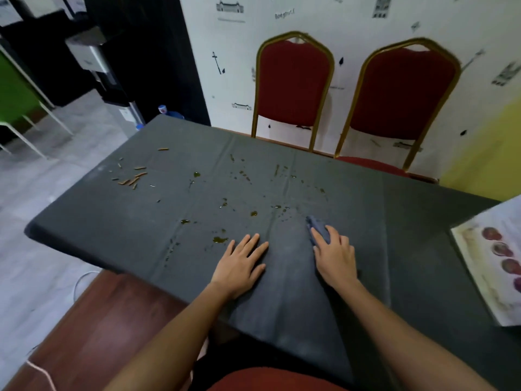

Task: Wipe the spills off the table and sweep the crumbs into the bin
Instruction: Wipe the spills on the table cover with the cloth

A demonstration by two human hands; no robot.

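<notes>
Dark grey tablecloth (pixel 112 221) all over the table, and a white wall with little building prints behind it. So, our right hand (pixel 334 255) has its fingers curled over a bunched blue rag (pixel 318 228) and presses it onto the cloth. The rag pokes out past the fingertips on the far side. Our left hand (pixel 242 263) lies just left of the rag, palm down, fingers straight and a bit spread, holding nothing. Further left of the rag is the biggest amber puddle (pixel 220 239), right by the left fingertips, though we can't tell if they touch it. More amber drops (pixel 253 213) are scattered left of and beyond the rag, out toward the far edge. Way off to the rag's far left sit the crumbs (pixel 132 179), short brown sticks in a loose bunch near the table corner. Right of the rag, well apart, a printed sheet (pixel 485 263) with round reddish pictures lies at the table edge. Beyond the rag, past the table, two red chairs (pixel 293 83) with gold frames stand by the wall.
</notes>
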